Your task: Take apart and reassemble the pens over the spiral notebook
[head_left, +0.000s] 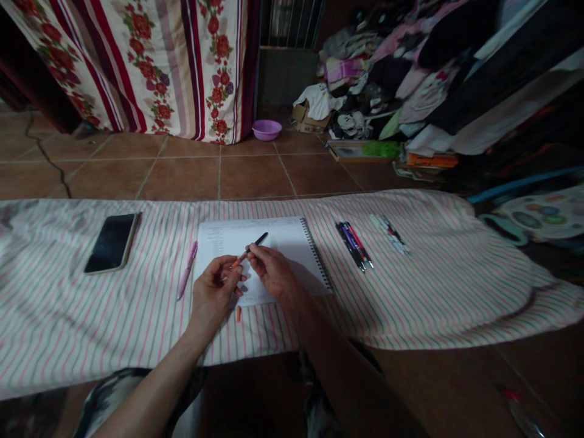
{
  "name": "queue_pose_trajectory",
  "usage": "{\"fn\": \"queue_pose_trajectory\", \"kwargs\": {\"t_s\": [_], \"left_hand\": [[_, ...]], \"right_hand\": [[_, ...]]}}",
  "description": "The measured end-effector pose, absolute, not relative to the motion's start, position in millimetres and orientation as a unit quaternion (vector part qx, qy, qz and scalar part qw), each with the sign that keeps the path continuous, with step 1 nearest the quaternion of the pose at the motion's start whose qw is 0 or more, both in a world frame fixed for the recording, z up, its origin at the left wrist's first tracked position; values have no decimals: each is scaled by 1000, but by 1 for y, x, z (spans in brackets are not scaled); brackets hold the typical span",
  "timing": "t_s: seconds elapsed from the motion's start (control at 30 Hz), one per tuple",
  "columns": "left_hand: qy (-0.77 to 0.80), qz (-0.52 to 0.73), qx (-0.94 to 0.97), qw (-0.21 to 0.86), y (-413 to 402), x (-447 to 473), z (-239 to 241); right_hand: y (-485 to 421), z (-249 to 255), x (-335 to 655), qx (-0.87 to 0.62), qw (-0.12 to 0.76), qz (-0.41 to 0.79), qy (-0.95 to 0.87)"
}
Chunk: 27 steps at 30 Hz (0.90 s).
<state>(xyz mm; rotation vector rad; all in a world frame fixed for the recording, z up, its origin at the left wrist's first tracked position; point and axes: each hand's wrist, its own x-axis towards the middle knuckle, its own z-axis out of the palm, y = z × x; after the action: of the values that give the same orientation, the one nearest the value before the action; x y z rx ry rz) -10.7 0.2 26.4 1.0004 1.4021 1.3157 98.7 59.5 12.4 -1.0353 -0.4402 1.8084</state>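
Note:
Both hands are over an open spiral notebook (292, 234) with printed lines at its left side. My left hand (214, 286) pinches the orange end of a pen (241, 258), held at a slant. My right hand (271, 271) has its fingers closed round the same pen near its middle, and the black end sticks out past them toward the top right. Just below the notebook's near edge lies a small orange cap-like piece (238, 314). Left of the notebook rests a pink-purple pen (187, 271).
A phone (112, 242) lies on the striped cloth (150, 292) at the left. To the right are a group of several dark and coloured pens (354, 246) and another of pale pens (390, 233). Beyond are a purple basin (267, 129), a floral curtain (177, 67) and heaped clothes.

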Motion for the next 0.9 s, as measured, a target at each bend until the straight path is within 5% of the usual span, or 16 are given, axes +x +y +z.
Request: {"fn": "queue_pose_trajectory", "kwargs": {"t_s": [0.9], "left_hand": [[573,568,363,467,-4,-18,26]], "right_hand": [[66,12,104,-436,542,697,-174]]}}
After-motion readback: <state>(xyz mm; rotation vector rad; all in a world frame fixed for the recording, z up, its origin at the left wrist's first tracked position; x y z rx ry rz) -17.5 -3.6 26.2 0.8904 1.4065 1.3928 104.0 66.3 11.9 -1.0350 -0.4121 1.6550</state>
